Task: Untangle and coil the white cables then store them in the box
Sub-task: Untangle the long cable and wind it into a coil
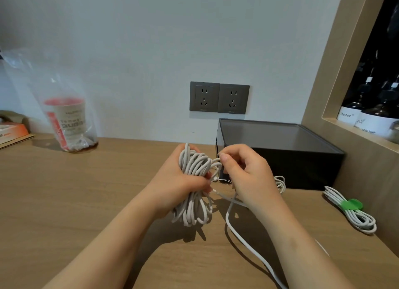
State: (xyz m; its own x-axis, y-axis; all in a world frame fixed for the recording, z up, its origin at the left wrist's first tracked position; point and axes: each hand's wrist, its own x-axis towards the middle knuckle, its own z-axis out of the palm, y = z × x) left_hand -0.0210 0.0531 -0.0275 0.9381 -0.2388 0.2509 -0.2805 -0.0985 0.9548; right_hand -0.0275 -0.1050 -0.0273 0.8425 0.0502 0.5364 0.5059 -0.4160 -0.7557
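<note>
My left hand (179,180) grips a thick coil of white cable (194,165) around its middle, held upright above the wooden desk (86,191). My right hand (244,172) pinches a strand of that cable beside the coil's upper part. A loose white tail (241,239) runs from the hands down toward the front edge. The black box (280,146) stands just behind my right hand, against the wall. A second white cable (354,213), coiled and bound with a green tie, lies on the desk at the right. A small white loop (280,182) shows behind my right wrist.
A plastic bag with a red-lidded paper cup (67,120) stands at the back left, beside an orange book (10,131). Two grey wall sockets (219,98) sit above the box. A wooden shelf niche with dark bottles (367,107) borders the right side.
</note>
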